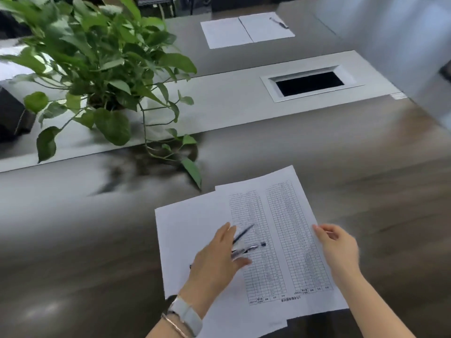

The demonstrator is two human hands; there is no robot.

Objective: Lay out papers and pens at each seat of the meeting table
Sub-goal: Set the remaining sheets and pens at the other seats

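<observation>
Low in the frame, the left hand point(217, 262) pinches pens point(246, 247) over two overlapping papers point(280, 240) on the worktop point(97, 240); the right hand point(339, 247) pinches the printed sheet's right edge. A trailing plant point(97, 69) crowds the upper left. Another paper set point(246, 29) with pen point(279, 22) lies top centre, beyond a cable hatch point(310, 82).

No text can be read: the table printed on the sheet point(280, 240), lower centre, is too blurred.
</observation>
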